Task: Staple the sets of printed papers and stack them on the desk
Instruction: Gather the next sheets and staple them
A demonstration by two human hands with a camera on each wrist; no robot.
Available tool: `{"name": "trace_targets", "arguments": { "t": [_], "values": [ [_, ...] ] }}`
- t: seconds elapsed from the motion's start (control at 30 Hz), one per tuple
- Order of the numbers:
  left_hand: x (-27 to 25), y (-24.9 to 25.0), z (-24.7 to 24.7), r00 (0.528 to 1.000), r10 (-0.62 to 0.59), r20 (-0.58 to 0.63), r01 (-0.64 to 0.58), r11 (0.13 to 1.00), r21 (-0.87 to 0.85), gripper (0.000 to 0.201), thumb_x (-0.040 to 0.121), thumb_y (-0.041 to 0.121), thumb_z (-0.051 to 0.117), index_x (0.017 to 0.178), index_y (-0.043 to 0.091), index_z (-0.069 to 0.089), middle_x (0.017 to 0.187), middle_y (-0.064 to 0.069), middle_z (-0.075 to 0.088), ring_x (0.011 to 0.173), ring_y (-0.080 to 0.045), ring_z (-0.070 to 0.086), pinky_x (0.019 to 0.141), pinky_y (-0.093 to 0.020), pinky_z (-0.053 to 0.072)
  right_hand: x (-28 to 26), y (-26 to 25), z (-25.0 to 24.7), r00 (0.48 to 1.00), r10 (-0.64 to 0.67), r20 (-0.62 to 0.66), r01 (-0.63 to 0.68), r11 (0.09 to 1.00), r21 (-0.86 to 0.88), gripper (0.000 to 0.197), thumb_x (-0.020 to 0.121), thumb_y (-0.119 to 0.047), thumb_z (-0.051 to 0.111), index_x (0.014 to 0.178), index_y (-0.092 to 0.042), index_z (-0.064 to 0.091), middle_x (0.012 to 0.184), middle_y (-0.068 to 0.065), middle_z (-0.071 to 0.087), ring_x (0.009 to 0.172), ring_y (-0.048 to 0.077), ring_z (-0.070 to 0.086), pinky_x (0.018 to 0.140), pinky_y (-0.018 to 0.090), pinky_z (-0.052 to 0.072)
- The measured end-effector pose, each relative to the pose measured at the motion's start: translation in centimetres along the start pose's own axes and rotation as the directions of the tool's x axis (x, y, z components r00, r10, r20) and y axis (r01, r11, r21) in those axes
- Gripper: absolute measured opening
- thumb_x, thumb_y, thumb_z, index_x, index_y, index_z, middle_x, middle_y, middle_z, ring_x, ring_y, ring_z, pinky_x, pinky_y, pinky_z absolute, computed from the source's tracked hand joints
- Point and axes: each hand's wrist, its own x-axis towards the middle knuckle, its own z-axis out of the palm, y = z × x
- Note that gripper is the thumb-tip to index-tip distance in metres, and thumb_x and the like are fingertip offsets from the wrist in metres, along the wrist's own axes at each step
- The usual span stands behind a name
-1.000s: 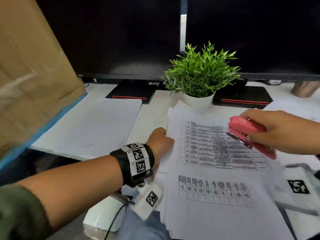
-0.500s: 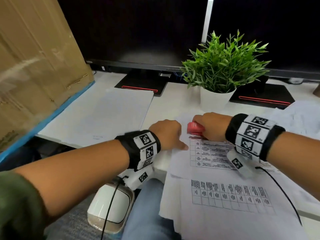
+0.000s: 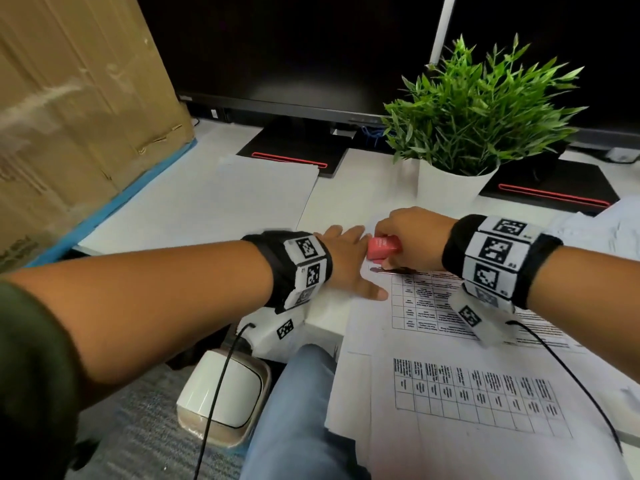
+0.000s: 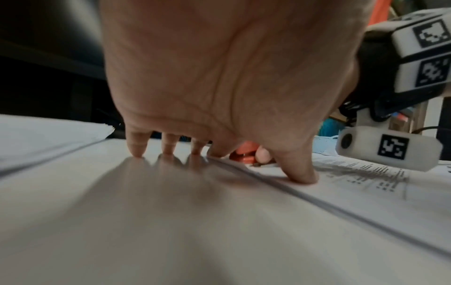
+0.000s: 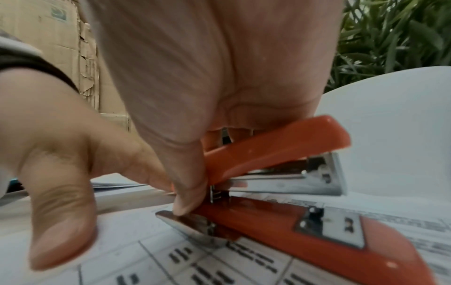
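Right hand (image 3: 414,237) grip still holds red stapler (image 3: 382,247) at printed papers' (image 3: 450,386) top-left corner on bench (image 3: 346,199); left hand (image 3: 349,261) now flatter, fingers spread wide, thumb pressing the sheet.

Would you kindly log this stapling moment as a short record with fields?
left hand: fingers straight, pressing the printed papers flat
right hand: grips the red stapler
stapler position: at the papers' far left corner, mouth still open in the right wrist view
finished stack: on the desk, left
behind: potted plant
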Motion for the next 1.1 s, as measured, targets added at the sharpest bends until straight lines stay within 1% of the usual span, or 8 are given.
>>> {"name": "trace_targets", "arguments": {
  "t": [0.13, 0.2, 0.27, 0.37, 0.47, 0.67, 0.87, 1.1],
  "values": [
    [0.2, 0.0, -1.4, 1.0, 0.014, -0.024, -0.012, 0.995, 0.102, 0.093, 0.071, 0.081, 0.055, 0.146, 0.03, 0.031, 0.145, 0.002, 0.03, 0.128, -0.029, 0.028, 0.096, -0.041, 0.031, 0.3, -0.2, -0.1, 0.999, 0.039, -0.02, -0.038, 0.998, 0.044, 0.028, 0.083, -0.032, 0.07, 0.105, -0.017, 0.062, 0.077, -0.009, 0.045, 0.08, 0.016, 0.047, 0.07, 0.026, 0.034],
    [0.3, -0.1, -1.3, 1.0, 0.007, -0.022, -0.004, 0.993, 0.118, 0.1, 0.072, 0.081, 0.055, 0.15, 0.029, 0.023, 0.153, -0.001, 0.022, 0.135, -0.031, 0.021, 0.104, -0.045, 0.028, 0.3, -0.2, -0.1, 0.998, 0.054, -0.026, -0.052, 0.996, 0.067, 0.026, 0.082, -0.031, 0.071, 0.102, -0.017, 0.064, 0.079, -0.007, 0.051, 0.08, 0.017, 0.05, 0.069, 0.027, 0.037],
    [0.4, -0.2, -1.2, 1.0, -0.019, 0.02, 0.017, 0.993, 0.113, 0.11, 0.072, 0.081, 0.053, 0.155, 0.029, 0.003, 0.162, -0.001, 0.0, 0.147, -0.036, 0.001, 0.116, -0.051, 0.013, 0.2, -0.2, -0.1, 0.997, 0.063, -0.035, -0.06, 0.994, 0.095, 0.025, 0.081, -0.031, 0.071, 0.101, -0.018, 0.065, 0.082, -0.005, 0.057, 0.081, 0.017, 0.053, 0.07, 0.028, 0.041],
    [0.7, -0.7, -0.9, 0.998, -0.024, 0.062, 0.021, 0.998, 0.052, 0.117, 0.071, 0.083, 0.052, 0.154, 0.031, -0.012, 0.162, 0.001, -0.019, 0.147, -0.034, -0.021, 0.119, -0.056, -0.003, 0.2, -0.3, -0.2, 0.998, 0.058, -0.028, -0.055, 0.995, 0.088, 0.025, 0.08, -0.032, 0.072, 0.1, -0.018, 0.065, 0.079, -0.006, 0.055, 0.081, 0.018, 0.054, 0.07, 0.029, 0.042],
    [1.0, -1.0, -0.6, 0.998, -0.016, 0.068, 0.014, 0.999, 0.032, 0.119, 0.068, 0.087, 0.051, 0.153, 0.034, -0.014, 0.161, 0.003, -0.023, 0.147, -0.031, -0.023, 0.118, -0.06, -0.001, 0.3, -0.5, -0.5, 0.999, 0.047, -0.022, -0.045, 0.997, 0.069, 0.027, 0.08, -0.034, 0.073, 0.101, -0.017, 0.066, 0.075, -0.008, 0.053, 0.08, 0.017, 0.053, 0.068, 0.027, 0.039],
    [1.2, -1.1, -0.5, 0.998, 0.003, 0.07, -0.004, 1.0, 0.014, 0.114, 0.069, 0.085, 0.052, 0.152, 0.04, -0.012, 0.16, 0.004, -0.025, 0.147, -0.029, -0.023, 0.118, -0.061, -0.001, 0.6, -1.1, -1.0, 0.998, 0.061, 0.027, -0.063, 0.996, 0.068, 0.033, 0.079, -0.035, 0.073, 0.107, -0.018, 0.068, 0.093, 0.0, 0.068, 0.086, 0.02, 0.062, 0.074, 0.03, 0.05],
    [1.5, -1.3, 0.1, 0.998, 0.0, 0.056, 0.002, 1.0, -0.027, 0.121, 0.065, 0.088, 0.051, 0.151, 0.037, -0.017, 0.159, 0.007, -0.026, 0.146, -0.027, -0.026, 0.118, -0.059, -0.006, 0.7, -0.6, -1.5, 0.997, 0.064, 0.042, -0.064, 0.998, -0.003, 0.023, 0.082, -0.03, 0.068, 0.103, -0.02, 0.066, 0.089, -0.001, 0.066, 0.081, 0.019, 0.061, 0.059, 0.025, 0.042],
    [1.9, -1.4, 0.3, 0.999, 0.001, 0.054, 0.001, 1.0, -0.027, 0.124, 0.064, 0.091, 0.049, 0.152, 0.035, -0.018, 0.159, 0.008, -0.028, 0.146, -0.026, -0.027, 0.117, -0.059, -0.007, 0.3, -0.3, -0.6, 0.995, 0.019, 0.097, -0.023, 0.999, 0.045, 0.023, 0.088, -0.039, 0.064, 0.094, -0.02, 0.053, 0.076, -0.009, 0.049, 0.076, 0.015, 0.05, 0.059, 0.023, 0.035]
  ]
}}
